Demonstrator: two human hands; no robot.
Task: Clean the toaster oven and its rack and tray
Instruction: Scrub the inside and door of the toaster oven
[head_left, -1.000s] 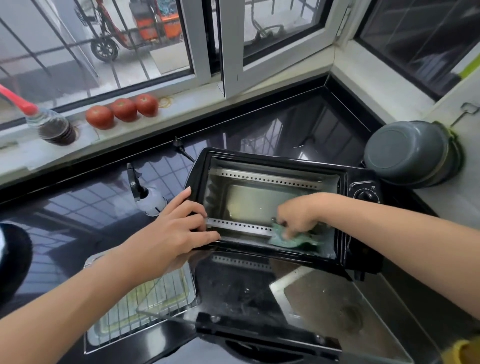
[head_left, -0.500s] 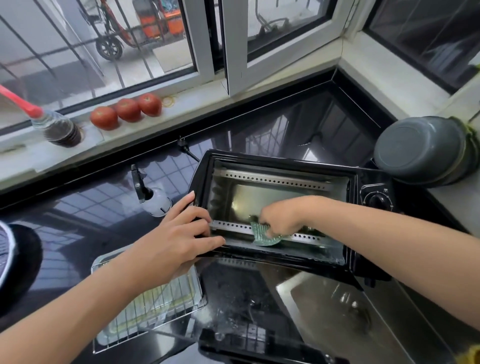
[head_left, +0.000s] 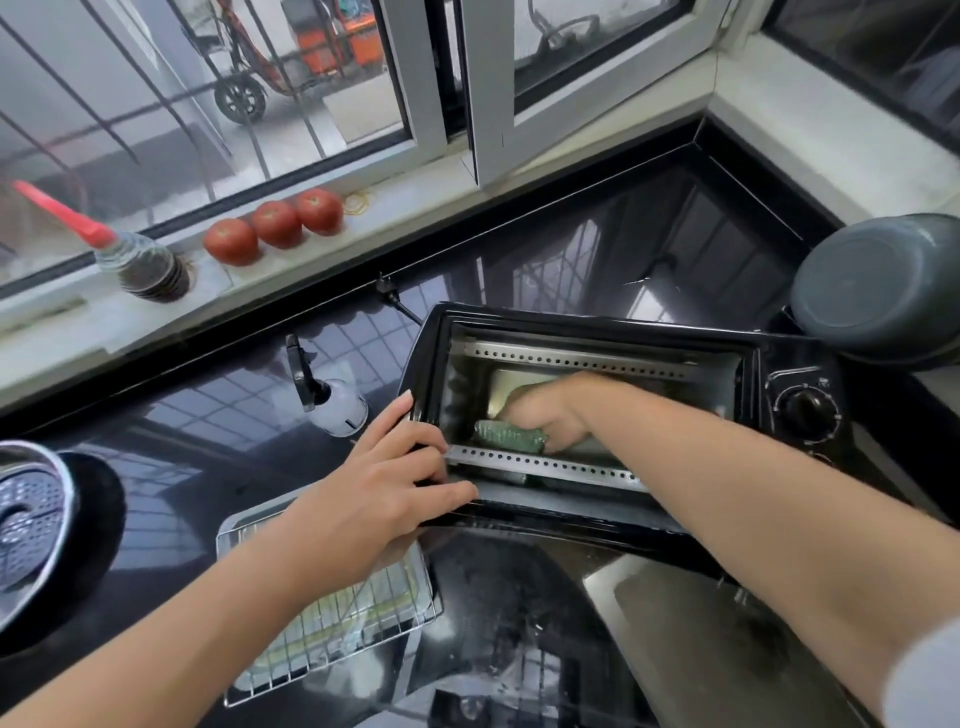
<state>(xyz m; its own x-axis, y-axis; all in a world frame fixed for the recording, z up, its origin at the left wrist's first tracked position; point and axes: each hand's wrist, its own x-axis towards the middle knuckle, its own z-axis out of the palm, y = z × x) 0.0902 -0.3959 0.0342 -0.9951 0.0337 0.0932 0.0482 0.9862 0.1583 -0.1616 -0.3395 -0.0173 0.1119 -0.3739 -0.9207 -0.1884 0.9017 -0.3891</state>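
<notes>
Toaster oven (head_left: 597, 426) scrubbed inside, its door lowered open on the black worktop (head_left: 218, 415).

A green scouring pad (head_left: 506, 435) is gripped by the right hand (head_left: 550, 415) inside the cavity near its left wall; the oven's left front corner is steadied by the left hand (head_left: 384, 488), fingers straight. Rack (head_left: 332, 623) and tray lie stacked near left of the door.

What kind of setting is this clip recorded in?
Most likely a home kitchen: a black toaster oven sits on a glossy dark counter, tomatoes line the windowsill, and a sink strainer shows at left.
</notes>
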